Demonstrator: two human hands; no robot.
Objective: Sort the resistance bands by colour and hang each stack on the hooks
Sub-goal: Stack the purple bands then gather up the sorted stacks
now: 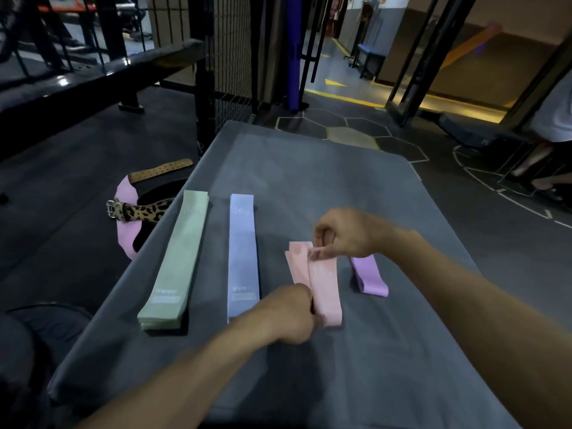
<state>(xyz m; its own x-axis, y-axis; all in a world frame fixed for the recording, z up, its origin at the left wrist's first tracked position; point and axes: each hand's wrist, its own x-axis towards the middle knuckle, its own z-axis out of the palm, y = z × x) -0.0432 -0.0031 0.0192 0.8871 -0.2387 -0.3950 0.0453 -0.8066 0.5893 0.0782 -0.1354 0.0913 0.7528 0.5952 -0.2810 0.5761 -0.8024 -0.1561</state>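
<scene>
Head view looks down on a desk [309, 366] draped in grey cloth, and both my hands are busy with the pink resistance bands [325, 289] near its middle. My left hand [294, 314] is curled closed around the near end of the pink bands, gripping them at their left edge. My right hand [346, 233] pinches the far end of the top pink band between thumb and fingers and holds that end a little off the cloth. A second pink band shows beneath and slightly to the left of the one I hold.

Toward the left edge of the desk lies the green stack of bands [176, 264], flat and lengthwise, its near end showing several layers. Just beside it, toward the middle, lies the blue stack of bands [243, 258], also flat and lengthwise, with "20" printed at its far end. On the other side of the pink ones, partly hidden behind my right wrist, sits a purple band [370, 278].

Off the desk's left edge, on the floor, lie a leopard-print belt [139, 211] with a metal buckle, a tan leather belt [161, 170] with punched holes, and something pink [127, 218] beneath them.
</scene>
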